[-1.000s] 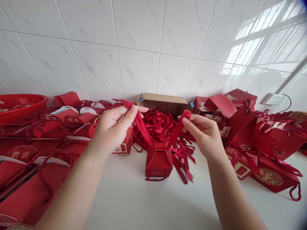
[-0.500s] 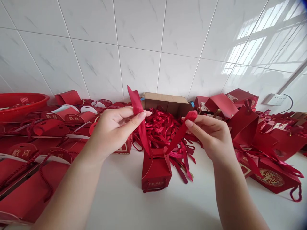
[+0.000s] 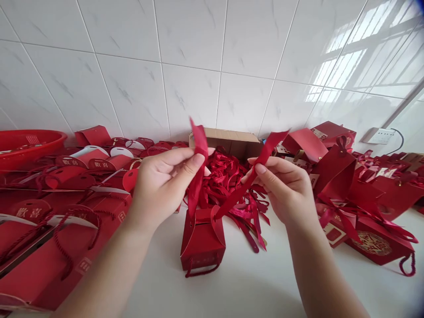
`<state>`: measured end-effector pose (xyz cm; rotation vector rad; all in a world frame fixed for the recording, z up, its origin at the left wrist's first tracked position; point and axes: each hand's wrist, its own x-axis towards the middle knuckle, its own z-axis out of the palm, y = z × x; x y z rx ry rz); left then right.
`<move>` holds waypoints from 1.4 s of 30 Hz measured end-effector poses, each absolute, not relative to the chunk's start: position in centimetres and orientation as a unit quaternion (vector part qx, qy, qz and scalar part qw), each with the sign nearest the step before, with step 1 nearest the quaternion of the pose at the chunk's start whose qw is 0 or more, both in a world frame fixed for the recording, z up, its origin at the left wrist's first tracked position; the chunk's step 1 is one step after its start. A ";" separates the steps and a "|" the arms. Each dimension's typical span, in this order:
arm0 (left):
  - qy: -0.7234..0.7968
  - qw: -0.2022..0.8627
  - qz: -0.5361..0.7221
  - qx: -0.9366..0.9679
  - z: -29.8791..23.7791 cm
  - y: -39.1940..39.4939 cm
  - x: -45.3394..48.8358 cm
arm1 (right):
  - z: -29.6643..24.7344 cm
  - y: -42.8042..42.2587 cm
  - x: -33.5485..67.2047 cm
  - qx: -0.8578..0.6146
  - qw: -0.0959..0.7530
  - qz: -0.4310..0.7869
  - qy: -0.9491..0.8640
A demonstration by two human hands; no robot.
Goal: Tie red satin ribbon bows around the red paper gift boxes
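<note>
Clamping red ribbon (image 3: 199, 143) between thumb and fingers of left hand (image 3: 165, 181) and likewise of right hand (image 3: 288, 190), with strands running down to opposite top corners of small red box (image 3: 203, 238). Located, as to box, below and between both hands, in front of heaped loose ribbons (image 3: 225, 174) on white tabletop (image 3: 251, 287).

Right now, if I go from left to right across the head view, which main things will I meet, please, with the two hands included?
Red plastic basin → left hand → small red gift box → right hand → white power socket.
</note>
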<state>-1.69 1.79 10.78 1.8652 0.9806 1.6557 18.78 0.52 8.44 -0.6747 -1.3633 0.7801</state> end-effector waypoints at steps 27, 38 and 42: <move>0.358 0.538 0.435 0.627 10.4 3.5 -1.5 | 6.4 2.8 17.5 -0.288 0.460 -0.106 -0.833; 0.499 -0.156 0.455 0.721 8.0 0.6 -9.0 | 4.1 1.8 20.3 -0.539 0.458 0.192 -0.680; 0.579 -0.107 0.297 0.752 5.7 0.0 -14.3 | 0.5 -0.2 25.1 -0.638 0.339 0.079 -0.687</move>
